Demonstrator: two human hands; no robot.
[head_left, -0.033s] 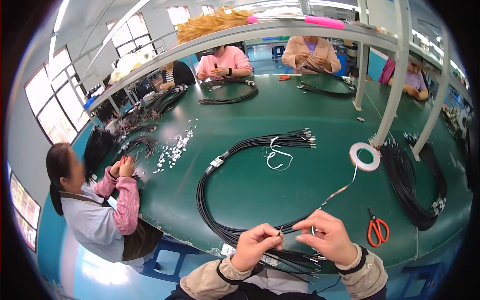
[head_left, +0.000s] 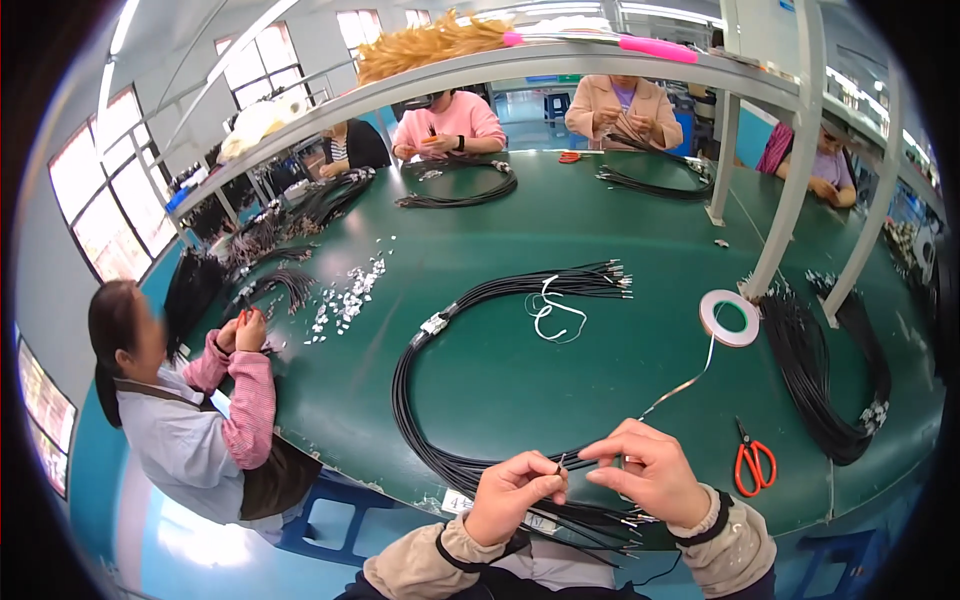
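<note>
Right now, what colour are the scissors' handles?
Orange-red; the scissors lie on the green table, clearest in the head view.

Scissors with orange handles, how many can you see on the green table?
2. One pair of scissors lies near the right hand. A second orange pair lies at the far edge by the other people. Cable bundles may hide more.

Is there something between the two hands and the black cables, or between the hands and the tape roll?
No. Both the left hand and the right hand already pinch the cables at the table edge. The tape strip runs freely over bare table to the tape roll; the scissors lie off to the right.
</note>
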